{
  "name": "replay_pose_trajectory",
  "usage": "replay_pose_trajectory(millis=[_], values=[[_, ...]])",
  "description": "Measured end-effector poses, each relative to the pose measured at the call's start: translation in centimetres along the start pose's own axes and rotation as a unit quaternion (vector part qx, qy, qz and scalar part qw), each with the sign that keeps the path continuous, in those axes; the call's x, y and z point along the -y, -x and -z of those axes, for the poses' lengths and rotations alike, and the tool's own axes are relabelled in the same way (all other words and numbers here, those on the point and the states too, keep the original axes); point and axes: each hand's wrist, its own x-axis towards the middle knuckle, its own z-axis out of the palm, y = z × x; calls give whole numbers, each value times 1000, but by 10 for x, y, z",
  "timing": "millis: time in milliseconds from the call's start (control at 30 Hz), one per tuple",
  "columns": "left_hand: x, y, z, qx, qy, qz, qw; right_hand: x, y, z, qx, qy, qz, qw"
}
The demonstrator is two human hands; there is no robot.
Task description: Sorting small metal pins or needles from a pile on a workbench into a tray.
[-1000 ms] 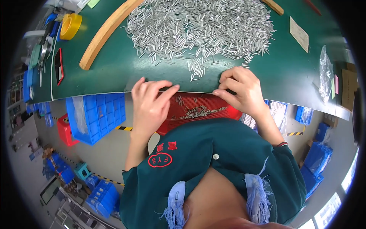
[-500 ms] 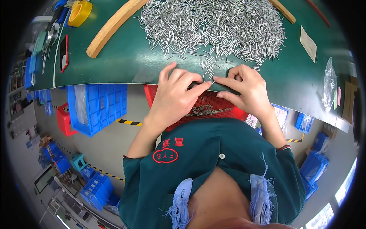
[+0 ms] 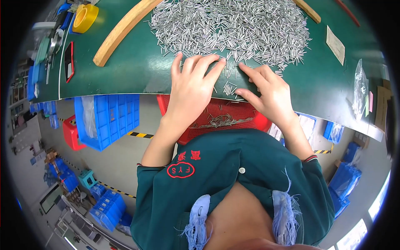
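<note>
A broad heap of small shiny metal pins [image 3: 233, 29] covers the back middle of the green table [image 3: 125, 79]. My left hand [image 3: 193, 81] lies at the heap's near edge, fingers spread, fingertips against the tabletop and the nearest pins. To its right, my right hand [image 3: 268, 87] has its thumb and forefinger apart, the thumb beside a few loose pins [image 3: 229, 88] close to the table's front edge. Between both hands a thin trail of pins links the heap and this small group. Below the edge a red mesh basket [image 3: 200, 132] holds a scatter of pins.
Wooden strips [image 3: 121, 35] flank the heap. Left on the table are a red-edged phone [image 3: 69, 61] and yellow tape rolls [image 3: 85, 18]; right, a paper card [image 3: 336, 45] and a clear plastic bag [image 3: 360, 93]. A blue crate [image 3: 112, 118] stands below the table's left part.
My left hand has moved forward to the heap's edge, its fingers spreading. My right thumb and forefinger have parted, and a small group of pins now lies nearer the table's front edge.
</note>
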Motion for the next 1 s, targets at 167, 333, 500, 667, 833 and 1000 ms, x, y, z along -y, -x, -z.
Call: replay_pose_trajectory(millis=[167,333,500,667,833,1000], values=[[-7,9,11,31,48,-38,998,-3,3,5,30,17,66,997],[-6,9,13,27,38,-5,999,-6,5,-3,-89,13,-2,996],[-11,26,24,85,84,-12,993,-3,4,4,-12,34,16,999],[-3,28,44,108,193,-41,974,-4,1,11,42,-57,151,986],[29,21,28,-48,-3,61,997,-4,2,2,-31,-57,-33,997],[16,14,11,-40,20,110,993,2,-7,-4,-37,22,-53,998]])
